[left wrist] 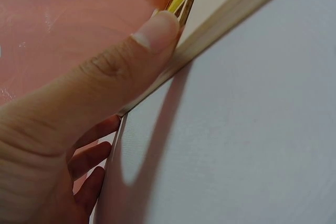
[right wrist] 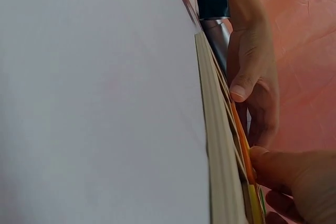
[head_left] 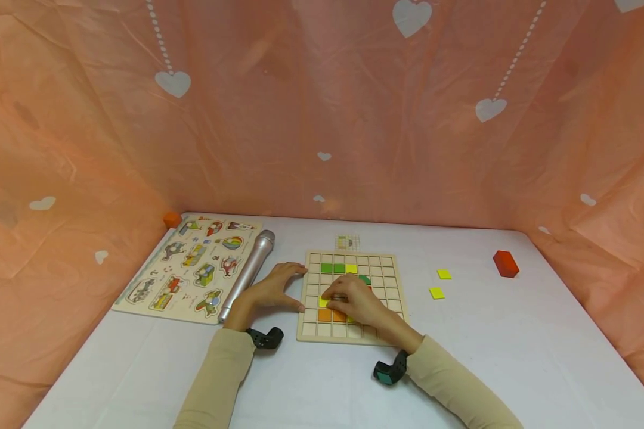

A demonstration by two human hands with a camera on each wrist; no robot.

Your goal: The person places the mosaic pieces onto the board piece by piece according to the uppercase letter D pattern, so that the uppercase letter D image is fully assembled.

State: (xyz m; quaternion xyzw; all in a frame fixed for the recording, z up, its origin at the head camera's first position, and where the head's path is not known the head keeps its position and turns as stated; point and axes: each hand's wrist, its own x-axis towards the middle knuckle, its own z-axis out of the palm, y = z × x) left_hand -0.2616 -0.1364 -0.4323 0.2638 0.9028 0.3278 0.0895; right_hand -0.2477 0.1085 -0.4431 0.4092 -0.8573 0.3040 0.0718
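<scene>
A wooden grid board (head_left: 308,333) lies on the table, with green, yellow and orange square tiles in some cells. My left hand (head_left: 271,290) is at the board's left edge, fingers spread, its thumb (left wrist: 157,32) at the rim. My right hand (head_left: 358,301) reaches over the board and pinches a yellow tile (head_left: 323,302) in the left part of the grid, just above an orange tile (head_left: 324,314). Its thumb (right wrist: 262,161) is down at the tiles in the right wrist view. The palm hides several cells, and part of a red piece shows behind it.
Two loose yellow tiles (head_left: 437,293) and a red block (head_left: 506,264) lie to the right. A small pattern card (head_left: 347,242) sits behind the board. On the left are a silver microphone (head_left: 249,275), a picture puzzle board (head_left: 185,271) and an orange block (head_left: 172,220).
</scene>
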